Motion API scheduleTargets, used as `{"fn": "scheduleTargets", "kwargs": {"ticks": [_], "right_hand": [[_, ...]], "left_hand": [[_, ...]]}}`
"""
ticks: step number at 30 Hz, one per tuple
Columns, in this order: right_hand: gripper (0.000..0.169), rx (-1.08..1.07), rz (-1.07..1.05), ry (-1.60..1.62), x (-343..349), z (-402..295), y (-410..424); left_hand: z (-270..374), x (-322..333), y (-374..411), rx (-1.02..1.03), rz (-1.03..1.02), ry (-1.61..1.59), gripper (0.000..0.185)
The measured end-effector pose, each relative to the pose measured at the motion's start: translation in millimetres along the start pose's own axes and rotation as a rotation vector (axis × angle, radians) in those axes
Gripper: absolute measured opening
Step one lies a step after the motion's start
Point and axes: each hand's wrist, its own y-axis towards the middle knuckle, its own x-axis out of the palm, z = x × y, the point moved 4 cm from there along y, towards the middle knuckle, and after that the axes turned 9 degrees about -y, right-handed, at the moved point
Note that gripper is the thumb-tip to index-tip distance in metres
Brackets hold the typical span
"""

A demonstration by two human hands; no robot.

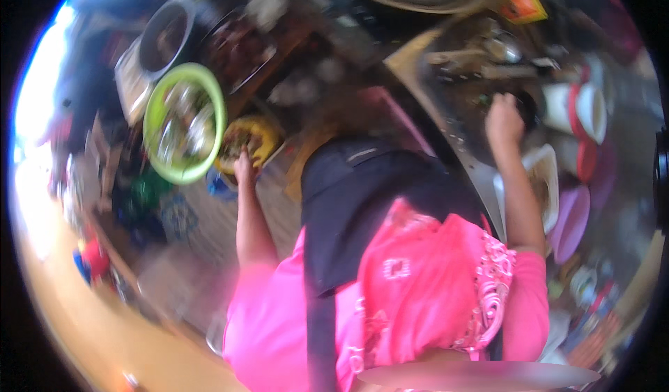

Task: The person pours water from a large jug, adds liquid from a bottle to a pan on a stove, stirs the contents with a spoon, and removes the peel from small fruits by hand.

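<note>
My left hand (245, 164) is at the near rim of a yellow bowl (267, 130) holding chopped food, with its fingers reaching over the contents; blur hides whether they grip anything. Just left of it stands a lime-green plastic basin (220, 115) with clear-wrapped bundles inside. On the right, my right hand (504, 120) is over a dark, stained worktop, its fingers bent beside a small dark round bowl (527, 111). Whether that hand holds something cannot be seen. Bits of green lie near its fingertips.
Right of my right hand are a white bucket (597, 112), a white rectangular tub (550, 172) and a purple basin (572, 225). A grey pot (185, 31) stands at upper left beside a tray of dark red food (235, 52). A large round pan (407, 2) is at the top.
</note>
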Motion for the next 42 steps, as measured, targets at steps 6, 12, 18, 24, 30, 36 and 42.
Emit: {"fn": "scheduleTargets", "kwargs": {"ticks": [6,12,18,24,30,36,42], "right_hand": [[0.028,0.167,0.142,0.427,-7,-3,-50],[0.023,0.421,0.367,0.598,29,11,-95],[0.019,0.680,0.554,0.896,48,18,-105],[0.009,0.715,0.826,1.008,72,16,-112],[0.007,0.735,0.858,1.082,79,15,-112],[0.015,0.681,0.845,1.030,81,17,-115],[0.015,0.686,0.846,0.988,73,21,-115]], "left_hand": [[91,224,-153,0.789,-0.560,0.622,0.032],[100,410,-313,1.852,-1.001,0.747,0.033],[67,501,-326,1.995,-0.788,1.124,0.045],[83,428,-348,1.520,-1.306,0.687,0.046],[60,378,-355,1.504,-1.379,1.052,0.049],[51,381,-353,1.502,-1.413,1.081,0.047],[30,400,-352,1.491,-1.508,0.910,0.048]]}}
